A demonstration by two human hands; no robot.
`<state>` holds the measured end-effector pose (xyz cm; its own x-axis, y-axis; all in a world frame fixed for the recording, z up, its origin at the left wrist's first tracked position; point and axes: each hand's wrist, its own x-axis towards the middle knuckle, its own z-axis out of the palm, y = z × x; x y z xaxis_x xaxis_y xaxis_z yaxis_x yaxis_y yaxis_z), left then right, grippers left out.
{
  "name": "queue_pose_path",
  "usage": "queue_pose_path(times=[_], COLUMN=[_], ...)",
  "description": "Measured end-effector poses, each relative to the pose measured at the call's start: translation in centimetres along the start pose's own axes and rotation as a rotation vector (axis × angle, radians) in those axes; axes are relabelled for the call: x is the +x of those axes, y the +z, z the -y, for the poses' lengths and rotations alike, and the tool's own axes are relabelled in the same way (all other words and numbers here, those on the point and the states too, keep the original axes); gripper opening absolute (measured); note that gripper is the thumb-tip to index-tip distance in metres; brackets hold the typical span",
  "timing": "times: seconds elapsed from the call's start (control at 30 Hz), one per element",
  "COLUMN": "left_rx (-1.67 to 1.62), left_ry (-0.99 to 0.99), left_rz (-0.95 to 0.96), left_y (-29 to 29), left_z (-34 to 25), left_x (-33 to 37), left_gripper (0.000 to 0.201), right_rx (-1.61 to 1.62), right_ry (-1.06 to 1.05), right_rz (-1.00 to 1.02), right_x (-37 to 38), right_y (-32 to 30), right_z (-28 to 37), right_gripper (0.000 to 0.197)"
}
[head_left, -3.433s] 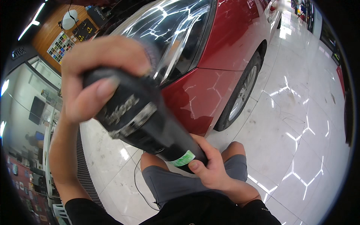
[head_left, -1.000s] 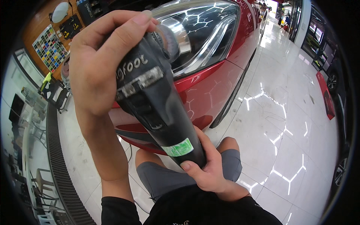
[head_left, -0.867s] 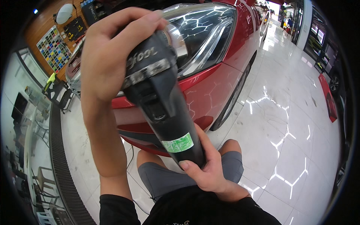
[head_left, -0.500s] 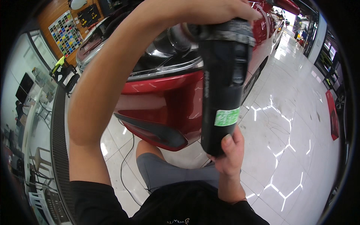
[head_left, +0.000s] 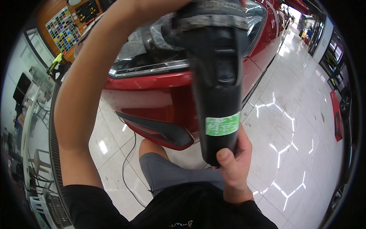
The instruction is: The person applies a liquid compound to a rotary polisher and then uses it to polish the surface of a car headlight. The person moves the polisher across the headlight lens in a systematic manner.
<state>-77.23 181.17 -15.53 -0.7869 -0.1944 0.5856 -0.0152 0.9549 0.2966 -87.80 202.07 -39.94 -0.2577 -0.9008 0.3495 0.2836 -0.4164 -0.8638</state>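
A black power polisher (head_left: 221,95) with a green label hangs upright in front of the red car's corner. Around its lower end my right hand (head_left: 234,158) is closed, thumb along the near side. Arching over from the left, my left arm leads to my left hand (head_left: 181,3), which grips the tool's head at the top edge; most of that hand lies outside the picture, and a fingertip shows right of the head. Behind the tool is the car's headlight (head_left: 129,51), with the glossy red bumper (head_left: 152,101) below. Whether the polisher's pad touches the car is hidden.
A black cable (head_left: 124,171) runs over the tiled floor (head_left: 282,126) beside my legs. At the right lies a red panel (head_left: 336,116). A colour sample board (head_left: 63,30) hangs on the wall at far left, above chairs (head_left: 40,162) and a long counter.
Both hands and the polisher have shifted left and look closer. The view has moved slightly, and my left hand has gone mostly past the top edge.
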Motion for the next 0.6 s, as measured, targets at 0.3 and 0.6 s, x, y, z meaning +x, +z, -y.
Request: queue_pose_path(times=[0.3,0.6], left_rx=[-0.396,-0.285], left_ry=[0.252,0.145], left_rz=[-0.157,-0.023], left_y=[-1.4,-0.4], left_z=[4.5,2.3], left_x=[-4.4,-0.2], left_gripper=[0.038,0.036], right_rx=[-0.101,0.003], right_ry=[-0.135,-0.097], right_rz=[0.215,0.085], right_x=[0.3,-0.4], right_y=[1.1,-0.8], right_z=[0.7,1.6], right_gripper=[0.099,0.094])
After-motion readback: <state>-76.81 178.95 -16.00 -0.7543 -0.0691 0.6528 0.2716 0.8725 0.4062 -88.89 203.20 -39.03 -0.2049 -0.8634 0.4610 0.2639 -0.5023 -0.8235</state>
